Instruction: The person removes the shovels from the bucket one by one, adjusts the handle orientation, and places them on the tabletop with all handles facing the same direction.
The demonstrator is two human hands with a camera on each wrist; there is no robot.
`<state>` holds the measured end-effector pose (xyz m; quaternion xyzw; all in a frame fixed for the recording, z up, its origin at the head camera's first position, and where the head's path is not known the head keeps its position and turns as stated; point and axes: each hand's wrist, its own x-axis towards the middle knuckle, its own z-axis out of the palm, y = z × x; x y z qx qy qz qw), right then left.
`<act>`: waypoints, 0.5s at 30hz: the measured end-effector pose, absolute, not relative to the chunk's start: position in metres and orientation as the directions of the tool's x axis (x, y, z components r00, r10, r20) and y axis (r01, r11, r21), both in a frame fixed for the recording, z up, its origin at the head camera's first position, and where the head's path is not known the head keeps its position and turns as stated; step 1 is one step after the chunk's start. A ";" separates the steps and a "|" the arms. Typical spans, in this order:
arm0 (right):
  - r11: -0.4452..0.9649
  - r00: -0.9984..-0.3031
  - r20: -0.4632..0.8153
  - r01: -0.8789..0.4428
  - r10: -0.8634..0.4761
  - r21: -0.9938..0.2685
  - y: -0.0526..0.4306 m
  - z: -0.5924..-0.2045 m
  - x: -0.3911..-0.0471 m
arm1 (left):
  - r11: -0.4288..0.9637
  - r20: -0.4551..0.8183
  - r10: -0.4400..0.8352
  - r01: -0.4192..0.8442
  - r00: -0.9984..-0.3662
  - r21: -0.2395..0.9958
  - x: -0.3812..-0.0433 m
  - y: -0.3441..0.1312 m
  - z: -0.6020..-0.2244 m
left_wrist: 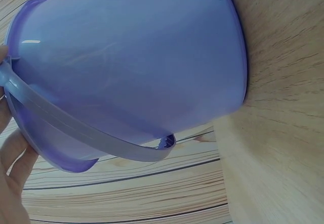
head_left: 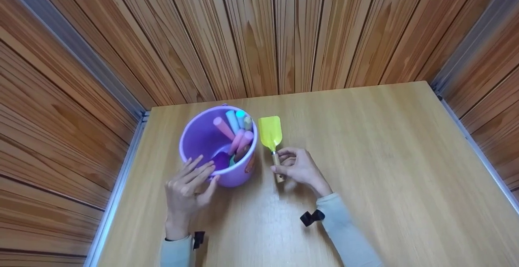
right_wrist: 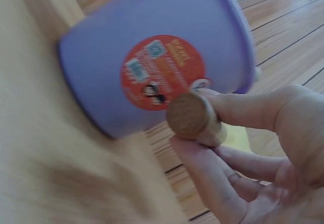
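In my right hand [head_left: 298, 167] I hold a toy shovel with a yellow blade [head_left: 270, 131], thumb and fingers pinching its wooden handle [right_wrist: 190, 115]. It is just right of a purple bucket [head_left: 233, 179], blade pointing away from me. My left hand [head_left: 184, 194] grips the bucket's near-left rim, fingers over the edge and thumb outside. Inside the upright bucket, several handles, pink [head_left: 224, 128], blue [head_left: 232, 121] and grey-brown, lean to the right. A dark purple piece [head_left: 221, 160] is low inside; the lower ends of the handles are hidden.
The bucket stands on a wooden table [head_left: 385, 169], toward its left. A purple carrying handle [left_wrist: 91, 133] hangs along the bucket's side. A red round sticker [right_wrist: 164, 72] faces the right hand. Wood-plank walls [head_left: 259, 35] rise behind and at both sides.
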<state>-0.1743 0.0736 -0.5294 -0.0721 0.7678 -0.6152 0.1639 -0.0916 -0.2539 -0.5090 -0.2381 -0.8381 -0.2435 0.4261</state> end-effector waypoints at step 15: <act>0.263 -0.948 -0.229 0.169 -0.220 -0.950 0.057 -0.558 -0.178 | 0.768 0.835 0.205 0.613 -0.510 0.186 -0.093 -0.254 -0.508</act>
